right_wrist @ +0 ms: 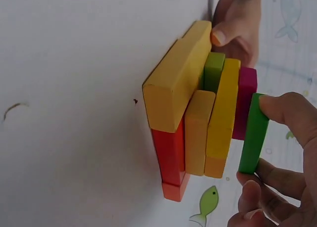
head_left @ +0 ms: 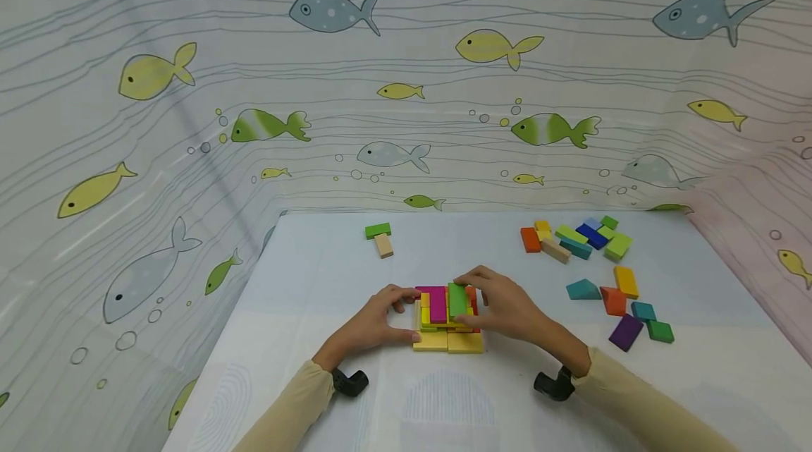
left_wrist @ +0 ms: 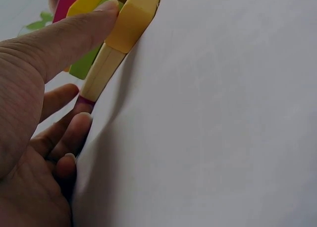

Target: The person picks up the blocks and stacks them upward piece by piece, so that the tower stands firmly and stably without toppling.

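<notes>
A low stack of coloured wooden blocks stands on the table between the two hands. My right hand pinches a bright green block between thumb and fingers, at the right of the stack's top. Beside it, a magenta block lies on the yellow layer. My left hand holds the stack's left side; its thumb presses near a pale yellow block at the front, its fingertips reaching the back left corner. Red blocks show low on the right side.
A green block and a tan block lie at the back left. Loose coloured blocks are heaped at the back right. Nearer on the right lie several more, including a purple block and a teal triangle.
</notes>
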Available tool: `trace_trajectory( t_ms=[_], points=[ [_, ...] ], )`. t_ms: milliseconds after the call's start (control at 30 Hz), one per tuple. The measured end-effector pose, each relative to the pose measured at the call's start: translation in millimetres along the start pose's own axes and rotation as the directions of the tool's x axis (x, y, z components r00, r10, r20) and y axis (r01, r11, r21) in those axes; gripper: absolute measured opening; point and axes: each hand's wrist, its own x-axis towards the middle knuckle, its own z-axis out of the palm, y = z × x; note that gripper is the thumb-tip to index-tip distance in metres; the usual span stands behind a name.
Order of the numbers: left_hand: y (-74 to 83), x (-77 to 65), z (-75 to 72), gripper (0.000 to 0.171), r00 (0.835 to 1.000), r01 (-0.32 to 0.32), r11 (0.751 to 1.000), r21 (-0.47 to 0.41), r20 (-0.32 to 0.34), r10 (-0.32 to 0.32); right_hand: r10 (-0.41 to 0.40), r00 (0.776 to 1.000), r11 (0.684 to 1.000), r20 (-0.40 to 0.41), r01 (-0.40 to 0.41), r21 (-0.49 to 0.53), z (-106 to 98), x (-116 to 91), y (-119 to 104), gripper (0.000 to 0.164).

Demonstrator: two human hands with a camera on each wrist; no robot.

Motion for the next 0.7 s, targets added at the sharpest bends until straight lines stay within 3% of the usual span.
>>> trace_trajectory(
  t_ms=[433,600,700],
  points=[
    [-2.7,1.1,0.7,0.078,1.000,0.005,1.000,0.019,0.002,-0.005,0.025,0.999,1.000,0.040,-0.025,0.009,7,2,0,0.065],
    [-3.6,1.2,1.2,0.078,1.000,-0.013,1.000,0.013,-0.003,0.013,0.079,0.995,0.994,-0.056,-0.075,0.075,-2,8,21,0.056],
    [-5.0,1.1,1.7,0.078,1.000,-0.006,1.000,0.023,-0.002,0.006,0.147,0.978,0.987,-0.151,-0.134,0.091,-10,15,45,0.043]
  ],
)
